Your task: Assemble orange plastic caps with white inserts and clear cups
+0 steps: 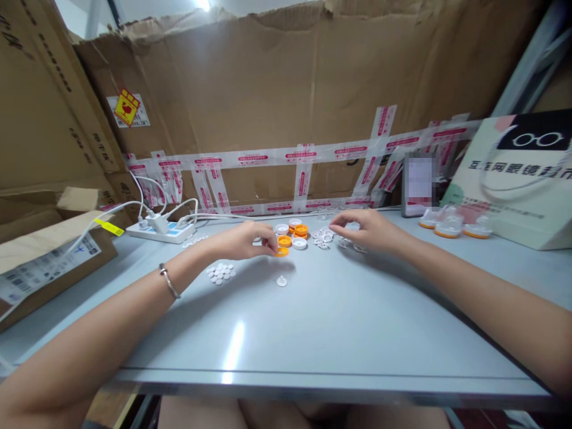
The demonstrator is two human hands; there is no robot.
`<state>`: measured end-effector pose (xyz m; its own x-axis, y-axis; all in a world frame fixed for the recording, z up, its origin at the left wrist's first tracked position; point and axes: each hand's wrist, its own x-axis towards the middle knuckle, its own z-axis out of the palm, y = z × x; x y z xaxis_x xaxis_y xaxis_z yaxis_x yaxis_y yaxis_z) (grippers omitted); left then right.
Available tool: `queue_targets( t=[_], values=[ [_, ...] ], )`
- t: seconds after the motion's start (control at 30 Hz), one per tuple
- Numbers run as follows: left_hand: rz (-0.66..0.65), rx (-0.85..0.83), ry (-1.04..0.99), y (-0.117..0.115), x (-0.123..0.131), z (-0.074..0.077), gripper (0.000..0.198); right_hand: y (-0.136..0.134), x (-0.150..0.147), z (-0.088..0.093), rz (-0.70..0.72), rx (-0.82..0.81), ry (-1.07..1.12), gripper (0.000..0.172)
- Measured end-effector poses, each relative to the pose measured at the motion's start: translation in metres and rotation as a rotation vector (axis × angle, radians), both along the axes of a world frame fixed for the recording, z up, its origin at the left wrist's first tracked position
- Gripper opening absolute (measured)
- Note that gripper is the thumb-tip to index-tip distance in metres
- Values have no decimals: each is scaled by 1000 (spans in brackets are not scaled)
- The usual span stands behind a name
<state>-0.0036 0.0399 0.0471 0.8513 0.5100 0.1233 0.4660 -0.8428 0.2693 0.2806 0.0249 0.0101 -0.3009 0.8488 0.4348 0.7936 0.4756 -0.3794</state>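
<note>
My left hand [252, 239] is closed, thumb and fingertips pinching an orange round cap [282, 252] just above the table. Beyond it sit several orange and white round caps [300, 230], some of them stacked. My right hand [367, 230] hovers over small white plastic parts [322, 238], its thumb and index fingertip together; whatever lies between them is too small to make out. A single white round piece [281, 281] with a raised middle rests on the table in front of my left fingertips. Several small white discs [220, 273] lie in a cluster below my left wrist.
A white power strip [184, 233] with plugs and cables stands at the back left, beside an open cardboard box [96, 257]. Transparent domed pieces with orange bases [448, 225], a phone [419, 185] and a paper bag [513, 196] are at right. Taped cardboard [268, 101] walls the back.
</note>
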Motion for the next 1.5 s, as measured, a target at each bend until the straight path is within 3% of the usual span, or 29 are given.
queue_targets(
  t=[0.1, 0.17, 0.37, 0.5, 0.63, 0.8, 0.97, 1.13, 1.3, 1.5],
  values=[
    [-181, -164, -21, -14, 3, 12, 9, -1, -1, 0, 2, -6, -8, 25],
    [-217, -202, 19, -18, 5, 13, 9, -1, -2, 1, 11, -18, -15, 24],
    [-186, -206, 147, -20, 8, 4, 10, -1, -3, 0, 31, -24, -19, 25],
    [-172, -246, 110, -17, 5, 11, 10, -1, -2, -1, 28, -38, -5, 26],
    [-84, -272, 109, -10, -3, 18, 10, -6, -11, 3, 42, -92, 54, 28],
    [14, -296, 167, -1, -10, 16, 15, -29, -53, 2, 174, -274, 132, 33],
    [146, -201, 195, 12, -27, 24, 20, -46, -90, -4, 287, -455, 105, 52],
    [322, -169, 272, 31, -56, 36, 26, -42, -98, -6, 307, -591, 133, 45],
    [379, -147, 326, 43, -72, 35, 27, -41, -98, -14, 336, -484, 165, 24],
    [346, -124, 285, 33, -54, 30, 28, -48, -99, -26, 341, -334, 251, 16]
  ],
)
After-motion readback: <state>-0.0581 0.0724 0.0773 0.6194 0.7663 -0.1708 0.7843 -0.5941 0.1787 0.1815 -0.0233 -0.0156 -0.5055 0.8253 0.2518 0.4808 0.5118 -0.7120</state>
